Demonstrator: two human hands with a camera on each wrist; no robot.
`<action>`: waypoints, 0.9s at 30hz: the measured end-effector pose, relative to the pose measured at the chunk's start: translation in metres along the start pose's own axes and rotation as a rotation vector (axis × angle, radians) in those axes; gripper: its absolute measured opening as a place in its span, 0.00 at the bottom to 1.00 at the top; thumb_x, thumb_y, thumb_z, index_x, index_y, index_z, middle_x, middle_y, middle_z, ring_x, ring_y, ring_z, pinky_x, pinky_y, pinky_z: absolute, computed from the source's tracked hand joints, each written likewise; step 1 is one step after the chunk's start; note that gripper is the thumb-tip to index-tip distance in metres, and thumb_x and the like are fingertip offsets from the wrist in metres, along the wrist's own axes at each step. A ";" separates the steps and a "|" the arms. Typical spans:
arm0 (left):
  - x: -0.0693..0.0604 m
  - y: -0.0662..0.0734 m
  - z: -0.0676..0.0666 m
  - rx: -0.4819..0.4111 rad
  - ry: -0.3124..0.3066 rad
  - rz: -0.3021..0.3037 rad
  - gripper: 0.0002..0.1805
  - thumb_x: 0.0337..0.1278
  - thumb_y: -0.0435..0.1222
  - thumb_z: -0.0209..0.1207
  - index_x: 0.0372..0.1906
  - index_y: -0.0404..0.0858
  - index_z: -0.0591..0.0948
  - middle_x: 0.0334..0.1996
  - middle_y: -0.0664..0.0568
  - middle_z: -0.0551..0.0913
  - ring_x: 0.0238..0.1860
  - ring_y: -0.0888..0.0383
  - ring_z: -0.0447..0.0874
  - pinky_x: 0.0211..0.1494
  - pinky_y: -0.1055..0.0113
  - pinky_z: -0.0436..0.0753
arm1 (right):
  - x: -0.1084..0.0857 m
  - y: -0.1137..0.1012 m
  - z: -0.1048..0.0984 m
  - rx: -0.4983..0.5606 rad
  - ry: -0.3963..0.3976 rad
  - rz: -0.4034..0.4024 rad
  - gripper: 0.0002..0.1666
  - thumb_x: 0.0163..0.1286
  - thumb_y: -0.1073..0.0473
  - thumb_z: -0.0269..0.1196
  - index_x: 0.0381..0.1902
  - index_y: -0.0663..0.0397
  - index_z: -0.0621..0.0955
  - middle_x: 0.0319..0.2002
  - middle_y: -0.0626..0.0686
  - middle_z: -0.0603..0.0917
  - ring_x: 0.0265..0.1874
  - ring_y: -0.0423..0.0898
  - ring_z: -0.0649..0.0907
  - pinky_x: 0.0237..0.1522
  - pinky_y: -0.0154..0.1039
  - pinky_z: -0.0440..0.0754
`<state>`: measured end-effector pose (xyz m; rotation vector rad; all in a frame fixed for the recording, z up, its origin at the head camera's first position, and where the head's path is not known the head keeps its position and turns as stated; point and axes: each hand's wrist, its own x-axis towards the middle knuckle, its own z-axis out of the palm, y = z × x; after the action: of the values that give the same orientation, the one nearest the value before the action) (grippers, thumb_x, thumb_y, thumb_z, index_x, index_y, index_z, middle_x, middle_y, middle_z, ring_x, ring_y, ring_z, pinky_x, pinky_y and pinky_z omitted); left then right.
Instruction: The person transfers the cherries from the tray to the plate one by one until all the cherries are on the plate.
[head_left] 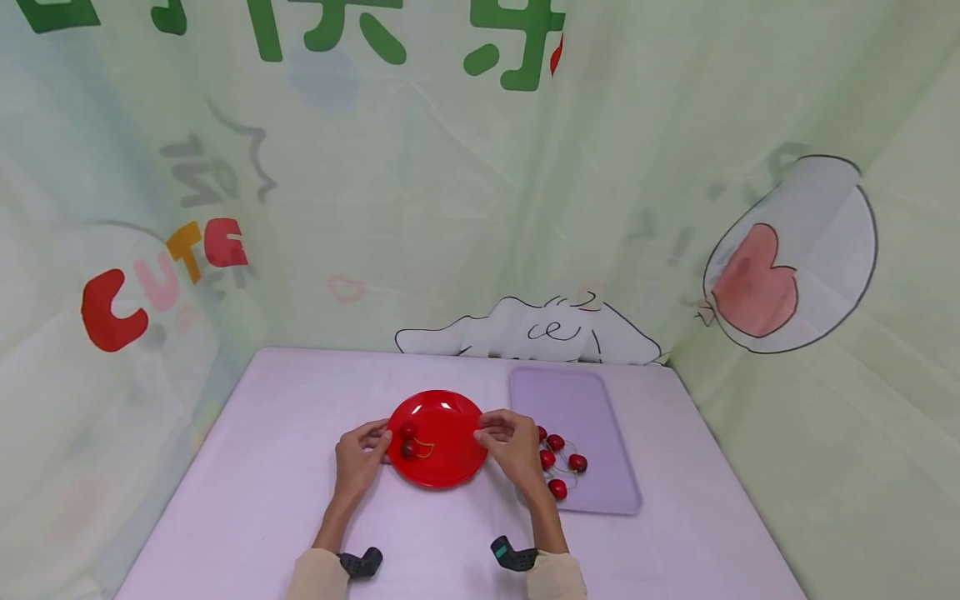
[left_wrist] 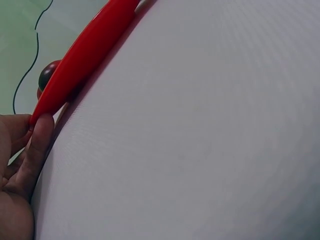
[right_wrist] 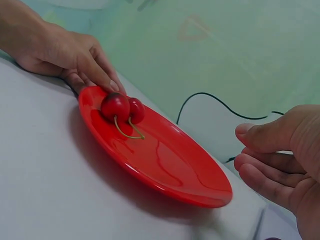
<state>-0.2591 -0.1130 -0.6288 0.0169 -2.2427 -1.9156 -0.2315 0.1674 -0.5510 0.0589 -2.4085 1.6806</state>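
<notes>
The table (head_left: 262,467) is big and flat, so it gives your things a good place to sit. On it, at 3 o'clock from the plate, lies the purple tray (head_left: 573,400). Its low rim probably helps stop round things from rolling off. The red plate (head_left: 453,454) is in front of you, between your two hands, where both can get to it. I can't tell if it is all the way down on the table.

Your left hand (head_left: 360,458) is at the plate's 9 o'clock. Its grip pinches the rim between thumb and fingers, likely to keep the plate steady without bumping the fruit. Your right hand (head_left: 516,446) is at 3 o'clock, just beside the rim. Its grip is a little spread, with the thumb and fingers softly bent and nothing between them. Both arms stretch in from the 6 o'clock side, and the hands turn in to face each other.

Smallest are the cherries. The pair on the plate (right_wrist: 116,106) sits near 9 o'clock, close to your left fingers, with green stems that meet at one end. The tray cherries (head_left: 577,463) bunch up around the tray's 8 o'clock, partly behind your right hand.
</notes>
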 end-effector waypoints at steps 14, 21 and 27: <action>0.000 -0.005 -0.002 0.020 0.005 -0.007 0.17 0.74 0.28 0.66 0.63 0.31 0.87 0.49 0.34 0.90 0.32 0.66 0.89 0.33 0.74 0.91 | -0.012 -0.002 -0.041 0.014 0.107 0.051 0.13 0.69 0.69 0.75 0.51 0.62 0.91 0.48 0.66 0.93 0.44 0.51 0.94 0.48 0.21 0.88; -0.002 -0.004 -0.001 0.048 0.000 -0.012 0.17 0.75 0.30 0.66 0.64 0.32 0.87 0.49 0.35 0.90 0.33 0.63 0.90 0.34 0.76 0.90 | -0.017 0.011 -0.070 0.011 0.165 0.034 0.13 0.70 0.68 0.75 0.50 0.67 0.90 0.46 0.66 0.93 0.40 0.43 0.94 0.45 0.21 0.87; -0.001 -0.005 -0.001 0.050 -0.004 -0.012 0.17 0.76 0.30 0.66 0.64 0.34 0.87 0.49 0.36 0.90 0.32 0.63 0.90 0.34 0.76 0.90 | -0.022 0.016 -0.087 -0.026 0.219 0.032 0.12 0.71 0.67 0.75 0.50 0.65 0.91 0.47 0.66 0.93 0.37 0.35 0.91 0.45 0.20 0.87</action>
<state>-0.2590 -0.1142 -0.6335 0.0340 -2.2978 -1.8662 -0.1998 0.2521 -0.5413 -0.1604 -2.2791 1.5771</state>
